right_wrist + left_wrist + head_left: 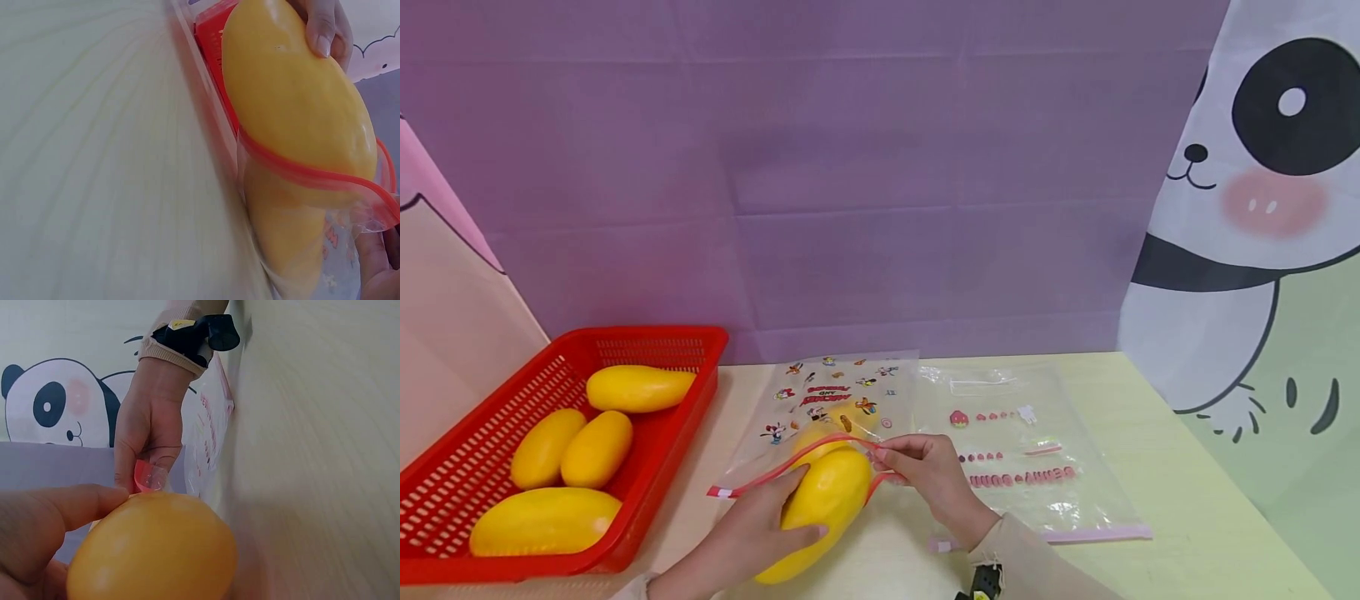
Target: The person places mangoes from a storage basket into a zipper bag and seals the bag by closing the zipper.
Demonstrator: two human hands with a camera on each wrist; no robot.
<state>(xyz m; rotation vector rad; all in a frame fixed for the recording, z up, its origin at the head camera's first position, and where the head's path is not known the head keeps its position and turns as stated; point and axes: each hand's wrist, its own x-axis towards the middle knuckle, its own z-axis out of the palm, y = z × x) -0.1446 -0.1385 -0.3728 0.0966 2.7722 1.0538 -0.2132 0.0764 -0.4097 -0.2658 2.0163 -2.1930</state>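
Observation:
My left hand [748, 529] grips a large yellow mango [827, 504], thumb on the near side and fingers over its top. The mango is tilted, its far end inside the mouth of a clear zip bag [778, 404] with a red zip edge and cartoon prints. My right hand [928, 475] pinches the right side of that red edge [312, 175], holding the mouth apart. More yellow fruit [812, 446] shows through the bag beyond the mango. In the left wrist view, the near end of the mango [156, 550] hides most of the bag.
On the left stands a red plastic basket [681, 442] with several yellow mangoes [546, 521] in it. A second clear bag [1022, 508] with a pink zip lies flat on the pale table [1195, 500] at right. A purple cloth [850, 167] hangs behind.

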